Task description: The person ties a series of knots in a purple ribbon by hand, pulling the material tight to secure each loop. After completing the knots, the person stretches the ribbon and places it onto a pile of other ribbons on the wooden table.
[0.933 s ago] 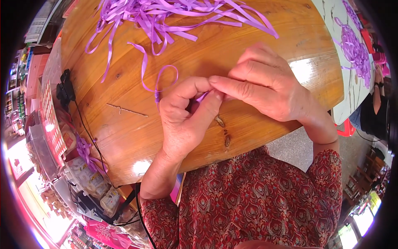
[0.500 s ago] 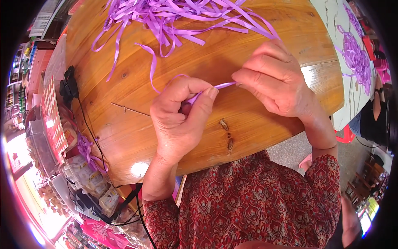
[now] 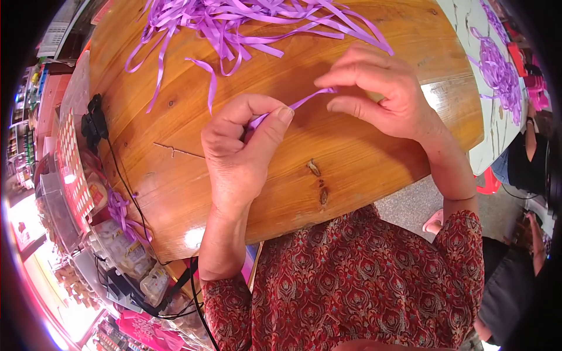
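Pinching purple ribbon (image 3: 305, 100) w/ L hand (image 3: 240, 153), R hand (image 3: 383, 96), pinching b4, now unclenched by ribbon tip

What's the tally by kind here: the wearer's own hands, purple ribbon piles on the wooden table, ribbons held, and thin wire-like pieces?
Hands (left hand, right hand): 2
Purple ribbon pile: 1
Held ribbon: 1
Thin wire-like piece: 1
Total: 5

Varnished wooden table (image 3: 363, 169), glossy, dark knots (image 3: 314, 168) at 5 o'clock (dial centred on tabletop, near edge at 6). Heap of purple ribbon (image 3: 219, 23), 11 to 12, loose ends trailing. Thin wire-like piece (image 3: 186, 153), 9. Black object (image 3: 93, 121) by rim, also 9; cable (image 3: 117, 168) runs toward 8. Pale veined table (image 3: 492, 143), 2 to 3, bears tangled purple ribbon (image 3: 499, 73).
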The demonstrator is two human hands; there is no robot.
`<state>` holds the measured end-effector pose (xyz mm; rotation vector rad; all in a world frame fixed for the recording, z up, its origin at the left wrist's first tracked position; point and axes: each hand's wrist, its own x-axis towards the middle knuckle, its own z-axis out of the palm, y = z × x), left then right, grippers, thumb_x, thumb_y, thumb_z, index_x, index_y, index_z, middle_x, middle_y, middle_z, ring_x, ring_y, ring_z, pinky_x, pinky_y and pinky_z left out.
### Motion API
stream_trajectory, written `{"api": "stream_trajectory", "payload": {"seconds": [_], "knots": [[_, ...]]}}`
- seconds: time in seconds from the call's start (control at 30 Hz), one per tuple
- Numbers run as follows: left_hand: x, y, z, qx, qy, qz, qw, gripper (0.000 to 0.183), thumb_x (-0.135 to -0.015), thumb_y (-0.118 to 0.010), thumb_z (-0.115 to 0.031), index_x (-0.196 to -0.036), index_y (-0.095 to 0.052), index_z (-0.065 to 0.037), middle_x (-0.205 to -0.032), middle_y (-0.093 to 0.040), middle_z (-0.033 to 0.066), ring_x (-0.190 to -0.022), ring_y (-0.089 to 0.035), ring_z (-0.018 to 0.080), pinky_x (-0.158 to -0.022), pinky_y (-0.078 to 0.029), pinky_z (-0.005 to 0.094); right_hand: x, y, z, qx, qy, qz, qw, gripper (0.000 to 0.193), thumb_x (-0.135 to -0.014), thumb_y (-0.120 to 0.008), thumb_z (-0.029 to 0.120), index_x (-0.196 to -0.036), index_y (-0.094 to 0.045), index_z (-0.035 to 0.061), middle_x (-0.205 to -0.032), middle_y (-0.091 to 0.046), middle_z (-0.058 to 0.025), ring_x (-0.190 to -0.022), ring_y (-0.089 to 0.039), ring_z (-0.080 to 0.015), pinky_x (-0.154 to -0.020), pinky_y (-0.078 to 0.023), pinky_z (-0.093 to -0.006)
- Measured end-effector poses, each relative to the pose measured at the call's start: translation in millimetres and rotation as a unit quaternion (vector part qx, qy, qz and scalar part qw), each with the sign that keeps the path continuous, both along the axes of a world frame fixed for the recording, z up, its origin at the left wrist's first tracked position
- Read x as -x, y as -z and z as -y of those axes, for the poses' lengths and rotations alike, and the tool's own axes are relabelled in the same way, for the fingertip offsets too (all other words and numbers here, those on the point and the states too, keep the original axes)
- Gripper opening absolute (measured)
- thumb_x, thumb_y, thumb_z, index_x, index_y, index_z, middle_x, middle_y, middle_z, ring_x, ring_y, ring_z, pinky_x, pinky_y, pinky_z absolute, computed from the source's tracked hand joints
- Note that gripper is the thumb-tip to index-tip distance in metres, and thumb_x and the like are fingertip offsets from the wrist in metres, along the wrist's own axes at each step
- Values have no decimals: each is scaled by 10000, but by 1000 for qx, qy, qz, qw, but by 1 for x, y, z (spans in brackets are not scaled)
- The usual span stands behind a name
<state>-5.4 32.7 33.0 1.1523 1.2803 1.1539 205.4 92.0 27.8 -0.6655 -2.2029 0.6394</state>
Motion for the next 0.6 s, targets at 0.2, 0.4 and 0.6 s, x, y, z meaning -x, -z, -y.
{"api": "stream_trajectory", "payload": {"seconds": [0.2, 0.4, 0.6], "knots": [[0, 1, 2, -6, 16, 22, 1000, 46, -805, -653, 7, -805, -639, -37, -659, -502, -90, -581, -388, -13, -510, -283, 154, -4, -2, 0, 61, -9, -10, 998, 411, -678, -758, 100, -1062, -633, 25, -832, -615, -77, -755, -597, -187, -682, -469, -289], [-3, 1, 2, -3, 15, 24, 1000, 38, -815, -649, -4, -827, -649, -40, -675, -517, -96, -590, -398, -15, -509, -292, 157, -4, -6, 1, 43, -13, -7, 999, 369, -681, -755, 86, -1027, -644, 23, -788, -611, -74, -727, -587, -180, -648, -453, -289], [-8, -1, 9, -41, 80, -86, 992, 167, -805, -664, -9, -969, -637, -5, -796, -588, -8, -672, -482, 53, -615, -392, 180, -11, -9, -2, 16, 21, -14, 1000, 152, -784, -653, 0, -934, -633, 3, -836, -612, -84, -743, -579, -166, -640, -446, -270]]}}
